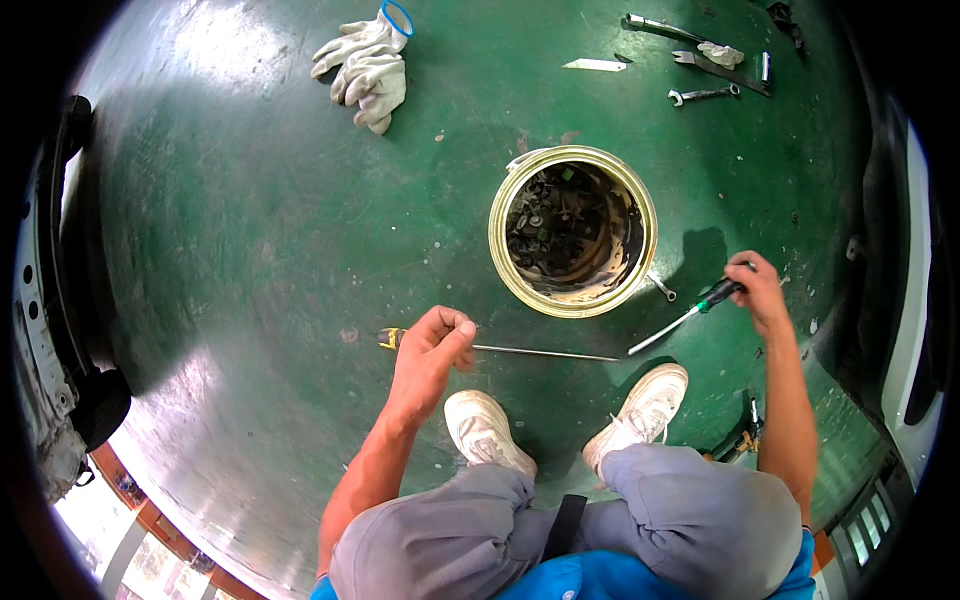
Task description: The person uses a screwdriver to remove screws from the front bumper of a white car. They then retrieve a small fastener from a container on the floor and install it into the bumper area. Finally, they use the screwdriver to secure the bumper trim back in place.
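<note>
My left hand (437,347) is closed around a long screwdriver with a yellow and black handle (391,338). Its thin shaft points right, just beyond the toes of my shoes. In my closed right hand (758,290) is a second screwdriver with a black and green handle (716,293), its shaft slanting down to the left. The two tips lie close to each other. Beyond and between my hands stands a round metal bucket (500,262) with loose dark fasteners and small parts inside. A small wrench (662,287) lies at its lower right side, partly hidden by the rim.
White work gloves (370,75) lie at the far left. At the far right are a ratchet handle (655,27), a pry bar (722,72), a spanner (704,95) and a pale blade (596,65). Another tool (740,440) lies by my right forearm. Vehicle parts (50,300) border the green floor.
</note>
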The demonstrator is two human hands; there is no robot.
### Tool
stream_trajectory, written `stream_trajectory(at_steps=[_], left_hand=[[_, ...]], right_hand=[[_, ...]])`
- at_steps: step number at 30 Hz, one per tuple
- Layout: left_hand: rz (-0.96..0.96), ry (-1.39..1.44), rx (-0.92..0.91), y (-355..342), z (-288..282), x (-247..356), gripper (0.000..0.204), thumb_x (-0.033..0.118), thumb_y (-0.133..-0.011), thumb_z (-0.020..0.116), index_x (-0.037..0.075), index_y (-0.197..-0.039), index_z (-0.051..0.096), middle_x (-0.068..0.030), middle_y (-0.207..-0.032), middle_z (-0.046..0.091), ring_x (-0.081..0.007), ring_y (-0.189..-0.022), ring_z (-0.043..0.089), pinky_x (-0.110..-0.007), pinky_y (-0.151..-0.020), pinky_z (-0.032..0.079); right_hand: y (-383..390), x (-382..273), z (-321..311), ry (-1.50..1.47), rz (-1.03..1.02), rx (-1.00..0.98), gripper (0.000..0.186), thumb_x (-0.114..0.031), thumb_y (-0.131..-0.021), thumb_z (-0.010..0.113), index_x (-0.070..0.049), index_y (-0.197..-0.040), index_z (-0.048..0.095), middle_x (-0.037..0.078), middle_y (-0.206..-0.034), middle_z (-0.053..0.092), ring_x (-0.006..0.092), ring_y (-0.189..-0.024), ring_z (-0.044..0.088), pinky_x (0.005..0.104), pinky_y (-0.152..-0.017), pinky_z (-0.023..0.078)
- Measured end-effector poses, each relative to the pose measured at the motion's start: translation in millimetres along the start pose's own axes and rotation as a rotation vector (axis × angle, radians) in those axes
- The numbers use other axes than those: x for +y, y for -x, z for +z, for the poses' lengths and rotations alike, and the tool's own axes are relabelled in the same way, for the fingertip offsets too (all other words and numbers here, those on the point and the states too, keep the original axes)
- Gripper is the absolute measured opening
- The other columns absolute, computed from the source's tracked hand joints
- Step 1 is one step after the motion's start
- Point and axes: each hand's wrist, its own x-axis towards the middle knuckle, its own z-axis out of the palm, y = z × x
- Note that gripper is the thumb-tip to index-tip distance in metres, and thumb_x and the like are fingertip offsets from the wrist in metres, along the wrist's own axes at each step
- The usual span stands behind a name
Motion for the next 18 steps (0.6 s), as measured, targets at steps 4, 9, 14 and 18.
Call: stream_trajectory(at_steps=[4,9,14,18], left_hand=[[-0.018,-0.04,0.091,6,3,5,0.021,0.024,-0.097,0.07,0.007,-0.089,0.06,0.0045,-0.065,0.05,-0.0066,-0.056,0.043,-0.025,-0.052,0.033],[-0.026,0.002,0.089,8,2,-11,0.024,0.025,-0.096,0.072,0.007,-0.087,0.059,0.0064,-0.062,0.045,-0.0044,-0.054,0.037,-0.024,-0.049,0.027],[-0.031,0.09,0.022,12,12,-23,0.021,0.023,-0.096,0.072,0.008,-0.088,0.06,0.0069,-0.064,0.045,-0.0042,-0.054,0.037,-0.024,-0.049,0.027],[-0.017,0.121,0.025,16,6,-28,0.019,0.022,-0.096,0.072,0.008,-0.088,0.061,0.0064,-0.065,0.047,-0.0042,-0.054,0.039,-0.023,-0.049,0.028]], right_hand=[[18,-39,45,1.022,-0.636,0.26,0.035,-0.022,-0.087,0.075,-0.001,-0.114,0.067,0.01,-0.084,0.065,0.0209,-0.068,0.065,0.0298,-0.062,0.052],[87,-177,140,0.801,-1.152,-0.122,0.022,-0.006,-0.087,0.067,-0.003,-0.108,0.069,0.012,-0.098,0.068,0.0278,-0.089,0.069,0.038,-0.071,0.056],[63,-179,205,1.49,-1.183,-0.32,0.014,-0.007,-0.083,0.064,-0.004,-0.092,0.074,0.011,-0.098,0.07,0.0265,-0.093,0.07,0.0387,-0.073,0.058],[32,-190,247,1.714,-0.841,-0.39,0.013,-0.01,-0.079,0.064,-0.006,-0.084,0.075,0.013,-0.091,0.073,0.03,-0.085,0.072,0.0393,-0.074,0.058]])
